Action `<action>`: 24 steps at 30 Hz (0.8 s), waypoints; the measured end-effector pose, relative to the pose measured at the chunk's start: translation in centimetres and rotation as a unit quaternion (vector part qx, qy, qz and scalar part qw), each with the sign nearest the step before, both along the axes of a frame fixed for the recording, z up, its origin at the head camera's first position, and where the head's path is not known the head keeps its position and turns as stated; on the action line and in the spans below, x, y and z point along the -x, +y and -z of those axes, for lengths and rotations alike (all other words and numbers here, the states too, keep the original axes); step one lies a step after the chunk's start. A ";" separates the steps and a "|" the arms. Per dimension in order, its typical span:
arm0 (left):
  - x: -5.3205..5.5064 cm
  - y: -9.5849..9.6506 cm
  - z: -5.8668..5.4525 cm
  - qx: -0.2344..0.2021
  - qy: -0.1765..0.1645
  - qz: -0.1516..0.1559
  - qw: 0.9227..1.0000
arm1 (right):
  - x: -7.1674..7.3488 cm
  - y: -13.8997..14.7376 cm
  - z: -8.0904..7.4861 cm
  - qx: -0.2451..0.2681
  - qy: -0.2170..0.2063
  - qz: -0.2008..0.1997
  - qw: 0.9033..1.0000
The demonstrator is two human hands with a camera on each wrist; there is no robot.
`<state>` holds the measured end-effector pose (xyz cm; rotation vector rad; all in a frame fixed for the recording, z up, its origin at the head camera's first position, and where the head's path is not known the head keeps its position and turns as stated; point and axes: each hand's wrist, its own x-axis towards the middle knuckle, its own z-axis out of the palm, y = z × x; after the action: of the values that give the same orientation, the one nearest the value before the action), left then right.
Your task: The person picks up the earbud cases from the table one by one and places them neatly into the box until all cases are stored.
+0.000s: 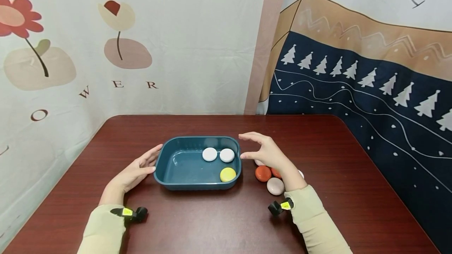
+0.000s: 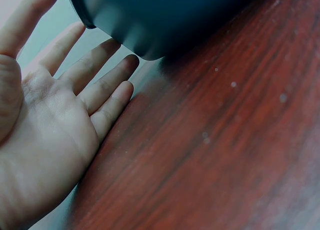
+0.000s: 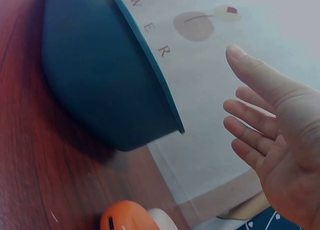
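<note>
A dark teal rectangular tub [image 1: 187,186] sits on the table, holding two white round pieces [image 1: 210,154] and a yellow one [image 1: 228,174] toward its right side. At its left end is my left hand [image 1: 132,173], fingers extended, thumb and fingertips right at the wall. In the left wrist view the palm faces the tub [image 2: 150,24], with nothing gripped. Off the right end, my right hand [image 1: 266,151] hovers with thumb and fingers spread apart and nothing between them. The right wrist view shows a gap between that hand [image 3: 280,130] and the tub's rim [image 3: 160,84].
Right of the tub, partly under my right forearm, lie several round pieces: an orange one [image 1: 263,173], a pale beige one [image 1: 275,186] and others half hidden. A printed cloth [image 1: 197,50] hangs behind the brown table [image 1: 212,222]. Each wrist wears a small black camera [image 1: 142,214].
</note>
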<state>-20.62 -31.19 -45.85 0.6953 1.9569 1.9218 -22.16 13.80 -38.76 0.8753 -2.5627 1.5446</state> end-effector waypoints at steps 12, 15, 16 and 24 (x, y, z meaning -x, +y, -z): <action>0.0 -0.1 0.0 -0.002 0.003 0.007 1.000 | 0.9 2.6 0.5 -0.004 -0.016 0.001 1.000; 0.0 -0.2 0.2 -0.005 -0.001 0.008 1.000 | 1.1 3.1 0.5 -0.007 -0.029 0.003 1.000; 0.0 -0.2 0.2 -0.006 -0.001 0.008 1.000 | 1.1 3.2 0.5 -0.009 -0.033 0.003 0.999; 0.0 -0.2 0.3 -0.005 -0.001 0.005 1.000 | 0.0 3.9 -0.9 -0.031 -0.066 0.012 0.997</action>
<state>-20.67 -31.35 -46.14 0.7053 1.9411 1.9264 -22.20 17.65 -37.81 0.7689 -2.7144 1.5745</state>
